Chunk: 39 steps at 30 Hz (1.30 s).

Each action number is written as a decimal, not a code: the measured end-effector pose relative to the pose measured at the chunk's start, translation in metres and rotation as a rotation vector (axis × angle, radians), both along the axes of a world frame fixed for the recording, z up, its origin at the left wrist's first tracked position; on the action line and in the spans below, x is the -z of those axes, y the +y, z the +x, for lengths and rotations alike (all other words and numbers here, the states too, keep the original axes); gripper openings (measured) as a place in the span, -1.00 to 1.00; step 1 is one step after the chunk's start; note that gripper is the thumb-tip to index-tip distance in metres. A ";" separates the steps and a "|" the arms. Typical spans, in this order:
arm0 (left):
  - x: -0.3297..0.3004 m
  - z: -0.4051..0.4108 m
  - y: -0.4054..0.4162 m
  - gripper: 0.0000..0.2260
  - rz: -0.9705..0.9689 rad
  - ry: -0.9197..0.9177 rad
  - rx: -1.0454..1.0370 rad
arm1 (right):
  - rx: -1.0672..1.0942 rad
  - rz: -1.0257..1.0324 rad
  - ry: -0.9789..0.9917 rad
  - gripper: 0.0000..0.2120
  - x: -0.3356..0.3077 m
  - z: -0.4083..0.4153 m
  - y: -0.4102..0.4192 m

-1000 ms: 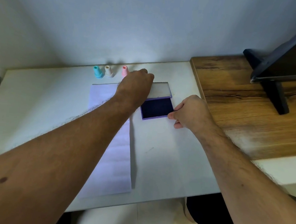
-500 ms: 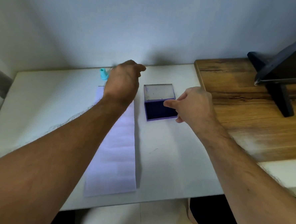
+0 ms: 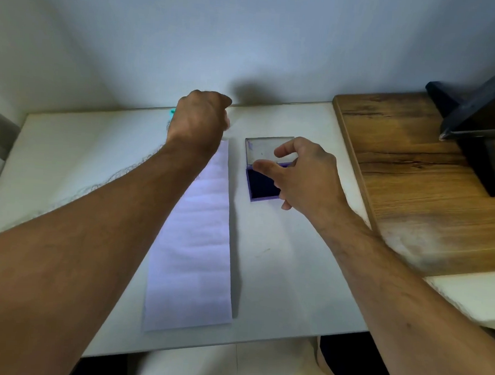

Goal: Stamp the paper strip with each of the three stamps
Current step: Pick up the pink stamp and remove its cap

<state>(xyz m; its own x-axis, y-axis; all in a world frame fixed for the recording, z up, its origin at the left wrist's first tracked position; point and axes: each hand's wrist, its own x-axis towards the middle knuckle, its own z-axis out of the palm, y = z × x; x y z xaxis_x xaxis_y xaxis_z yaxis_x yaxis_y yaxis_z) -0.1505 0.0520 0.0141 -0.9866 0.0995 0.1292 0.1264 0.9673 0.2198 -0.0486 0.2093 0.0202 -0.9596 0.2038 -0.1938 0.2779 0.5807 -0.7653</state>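
White paper strip (image 3: 192, 236) runs lengthwise away from you on the table (image 3: 68, 159); your left hand (image 3: 198, 120), curled over hidden stamps at its far end, grasp unclear; right hand (image 3: 305, 173) relaxed above the ink pad (image 3: 261, 185).

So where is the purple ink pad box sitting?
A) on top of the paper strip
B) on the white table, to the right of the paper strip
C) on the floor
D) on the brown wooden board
B, since the ink pad box lies open on the white table, apart from the right edge of the paper strip, with the right hand over it.
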 end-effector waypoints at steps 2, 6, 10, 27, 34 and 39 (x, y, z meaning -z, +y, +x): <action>0.000 0.000 0.002 -0.64 -0.030 -0.022 0.037 | -0.007 0.008 -0.007 -0.54 0.003 0.000 -0.002; -0.003 -0.003 0.003 -0.61 0.002 -0.063 0.017 | -0.009 0.025 -0.010 -0.55 0.007 -0.001 -0.006; -0.007 0.000 0.006 -0.69 -0.024 -0.053 0.038 | -0.012 0.010 -0.005 -0.57 0.008 0.000 -0.009; -0.060 0.106 -0.046 -0.84 0.680 -0.182 -0.011 | -0.239 -0.317 0.158 -0.63 -0.020 0.011 -0.049; -0.044 0.132 -0.081 -0.66 1.073 -0.265 -0.102 | -0.424 -0.448 -0.008 -0.50 -0.013 0.020 -0.068; -0.031 0.138 -0.079 -0.77 0.984 -0.147 -0.054 | -0.228 -0.794 -0.100 -0.71 -0.014 0.022 -0.076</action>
